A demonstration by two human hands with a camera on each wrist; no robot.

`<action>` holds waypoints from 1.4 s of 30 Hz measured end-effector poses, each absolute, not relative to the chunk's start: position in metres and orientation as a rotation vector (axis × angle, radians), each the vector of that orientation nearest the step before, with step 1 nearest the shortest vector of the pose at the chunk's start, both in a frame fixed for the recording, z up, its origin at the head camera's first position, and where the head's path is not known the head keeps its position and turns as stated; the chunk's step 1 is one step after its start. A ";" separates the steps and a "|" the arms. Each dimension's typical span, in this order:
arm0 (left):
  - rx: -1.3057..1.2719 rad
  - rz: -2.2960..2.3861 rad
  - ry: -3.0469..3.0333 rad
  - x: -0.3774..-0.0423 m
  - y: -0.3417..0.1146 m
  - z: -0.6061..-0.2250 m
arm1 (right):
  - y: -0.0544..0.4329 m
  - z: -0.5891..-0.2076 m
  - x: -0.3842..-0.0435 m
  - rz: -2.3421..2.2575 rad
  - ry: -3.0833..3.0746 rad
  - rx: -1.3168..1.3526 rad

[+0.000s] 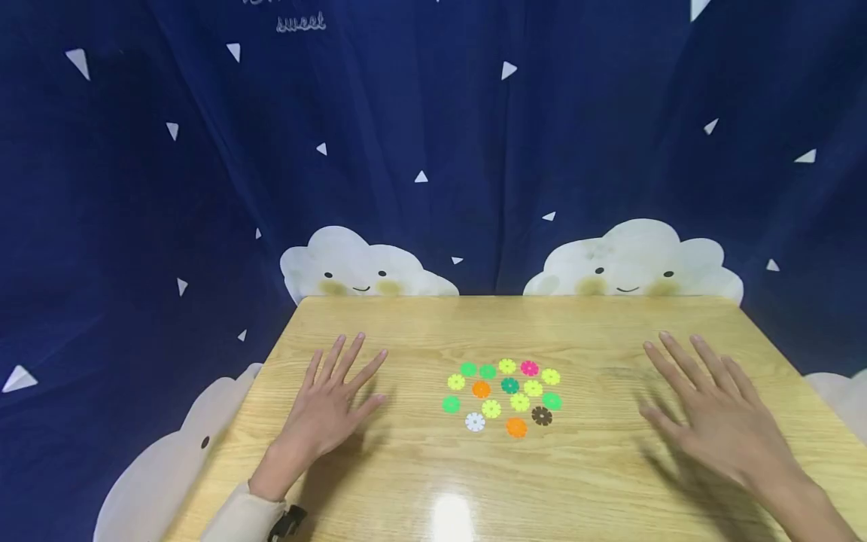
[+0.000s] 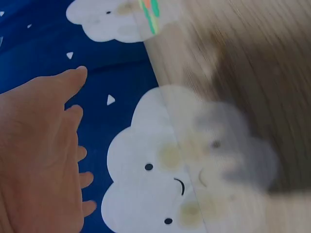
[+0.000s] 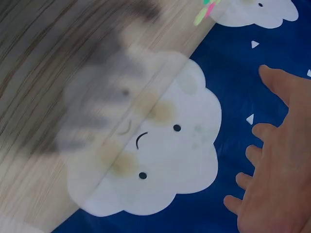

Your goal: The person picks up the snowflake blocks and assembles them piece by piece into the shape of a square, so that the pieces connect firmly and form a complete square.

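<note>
Hovering above the counter (image 1: 379, 482) with the left grip (image 1: 327, 412) spread wide and holding nothing; hovering likewise opposite with the right grip (image 1: 723, 423), also fanned out and holding nothing. Framing the discs (image 1: 509, 386), lying flat on the counter in a loose cluster, well apart from both.

Probably doing best by coming in low, pinching one thin rim at a time between fingertips and sparing the neighbours any nudging. Likely needing a light touch, given the risk of pieces skidding on so smooth a surface; perhaps sliding a disc slightly to be catching its edge.

Seeing round, thin, notched outlines on the discs, looking like plastic, in yellow, green, orange, pink, white and brown. Showing pale, streaky wood grain on the counter, with glare (image 1: 452, 519) gleaming near the front. Hanging behind in soft folds as a dark blue curtain (image 1: 460, 113), printed with white triangles (image 1: 509, 70) and smiling clouds (image 1: 640, 256). Wearing a pale sleeve (image 1: 244, 518) on the left forearm.
</note>
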State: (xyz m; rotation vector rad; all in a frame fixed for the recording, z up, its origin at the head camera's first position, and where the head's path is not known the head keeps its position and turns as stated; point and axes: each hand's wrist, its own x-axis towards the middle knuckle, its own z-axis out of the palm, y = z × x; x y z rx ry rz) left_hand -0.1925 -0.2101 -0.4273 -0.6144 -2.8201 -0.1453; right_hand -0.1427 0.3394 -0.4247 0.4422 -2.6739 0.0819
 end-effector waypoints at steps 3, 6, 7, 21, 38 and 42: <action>-0.692 -0.201 -2.775 -0.199 -0.200 -0.425 | 0.332 -0.421 -0.146 0.090 -2.671 0.465; -0.761 -0.243 -2.740 -0.205 -0.188 -0.420 | 0.323 -0.418 -0.150 0.142 -2.681 0.474; -0.776 -0.256 -2.734 -0.207 -0.184 -0.419 | 0.320 -0.417 -0.151 0.167 -2.693 0.478; -0.912 -0.483 -2.877 -0.231 -0.131 -0.434 | 0.281 -0.425 -0.175 0.790 -2.937 0.495; -0.866 -0.367 -3.092 -0.239 -0.101 -0.460 | 0.245 -0.450 -0.205 0.977 -3.056 0.674; -0.839 -0.320 -3.079 -0.238 -0.094 -0.459 | 0.240 -0.456 -0.210 0.941 -3.038 0.676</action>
